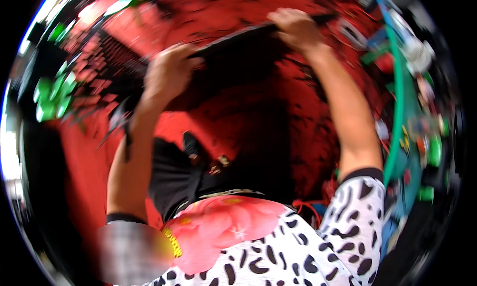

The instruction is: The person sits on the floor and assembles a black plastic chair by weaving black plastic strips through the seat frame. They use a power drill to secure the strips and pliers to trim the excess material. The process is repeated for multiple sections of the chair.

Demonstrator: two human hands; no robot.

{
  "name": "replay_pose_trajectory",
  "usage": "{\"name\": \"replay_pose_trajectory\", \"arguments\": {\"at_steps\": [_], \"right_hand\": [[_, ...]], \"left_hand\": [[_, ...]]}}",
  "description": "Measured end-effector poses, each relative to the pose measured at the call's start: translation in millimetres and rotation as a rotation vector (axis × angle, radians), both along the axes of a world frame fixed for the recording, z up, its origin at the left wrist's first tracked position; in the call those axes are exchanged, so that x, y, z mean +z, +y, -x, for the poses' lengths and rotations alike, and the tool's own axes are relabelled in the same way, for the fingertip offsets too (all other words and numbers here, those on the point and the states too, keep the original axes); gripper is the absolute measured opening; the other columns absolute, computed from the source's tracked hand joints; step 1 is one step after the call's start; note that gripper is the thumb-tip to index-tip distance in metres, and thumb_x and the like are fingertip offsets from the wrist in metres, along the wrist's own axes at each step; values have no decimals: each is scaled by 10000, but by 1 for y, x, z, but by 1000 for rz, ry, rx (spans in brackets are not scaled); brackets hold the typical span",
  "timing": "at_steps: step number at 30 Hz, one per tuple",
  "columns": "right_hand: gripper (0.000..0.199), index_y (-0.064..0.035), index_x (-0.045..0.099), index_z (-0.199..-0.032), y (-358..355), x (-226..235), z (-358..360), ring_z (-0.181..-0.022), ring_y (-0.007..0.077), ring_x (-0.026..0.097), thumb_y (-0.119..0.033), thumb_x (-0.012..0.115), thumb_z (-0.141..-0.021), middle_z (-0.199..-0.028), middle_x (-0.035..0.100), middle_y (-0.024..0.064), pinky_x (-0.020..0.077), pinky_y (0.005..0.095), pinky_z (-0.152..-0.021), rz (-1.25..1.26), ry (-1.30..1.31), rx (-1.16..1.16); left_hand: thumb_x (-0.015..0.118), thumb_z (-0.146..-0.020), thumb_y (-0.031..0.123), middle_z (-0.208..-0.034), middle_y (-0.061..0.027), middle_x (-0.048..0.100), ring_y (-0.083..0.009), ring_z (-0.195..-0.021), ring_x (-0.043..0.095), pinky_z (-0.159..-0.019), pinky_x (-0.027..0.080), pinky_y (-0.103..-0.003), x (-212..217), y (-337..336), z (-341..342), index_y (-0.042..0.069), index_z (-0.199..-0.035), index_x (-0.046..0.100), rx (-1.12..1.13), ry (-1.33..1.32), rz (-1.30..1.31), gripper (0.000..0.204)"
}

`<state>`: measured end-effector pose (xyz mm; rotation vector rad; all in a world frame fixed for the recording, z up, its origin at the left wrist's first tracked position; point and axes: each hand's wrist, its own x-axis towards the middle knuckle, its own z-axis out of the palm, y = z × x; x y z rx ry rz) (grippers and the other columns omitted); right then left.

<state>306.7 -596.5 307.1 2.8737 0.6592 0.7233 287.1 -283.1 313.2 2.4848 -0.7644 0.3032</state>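
White, black-spotted shirt (pixel 278 251) nearest. Next, gripped toward its nearer end by a curled left hand (pixel 169 75), a slim dark bar (pixel 236 39), slanting outward into a closed right hand (pixel 295 28). Probably best steadied by matching both grips and moving slowly. Beyond, red floor (pixel 213 10), dark-flecked and blurred.

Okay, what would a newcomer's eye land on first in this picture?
Probably the vivid red floor across the middle, with a long dark bar gripped by the person's left hand and right hand near the top. Next, perhaps, the black-spotted white shirt at the bottom and the green curved band down the right side.
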Motion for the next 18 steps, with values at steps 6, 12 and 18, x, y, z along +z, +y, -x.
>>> {"name": "replay_pose_trajectory", "arguments": {"at_steps": [6, 12, 18], "right_hand": [[272, -81, 571, -950, -22, -17, 94, -870, 288, 600, -228, 604, -724, -854, 611, 91, 476, 419, -705, -154, -213, -259], [501, -31, 561, -1133, -112, -12, 334, -870, 268, 648, -267, 738, -729, -1001, 647, 164, 513, 358, -757, -755, -147, -964], [826, 37, 574, -1101, -206, -11, 540, -1011, 411, 581, -624, 693, -620, -1069, 599, 282, 461, 454, -858, -368, 210, -1879]], "left_hand": [[605, -827, 124, -914, -139, 666, -239, -829, 639, -760, 471, -324, -17, 14, -23, 0, -1000, 643, -57, 66, 75, 216], [608, -801, 87, -960, -150, 659, -236, -891, 633, -813, 464, -316, -22, 2, -21, -16, -1063, 624, -100, 111, 57, 282], [585, -766, 16, -970, -163, 653, -260, -926, 631, -832, 464, -324, -18, 6, -3, -22, -1049, 618, -168, 151, 102, 288]]}}
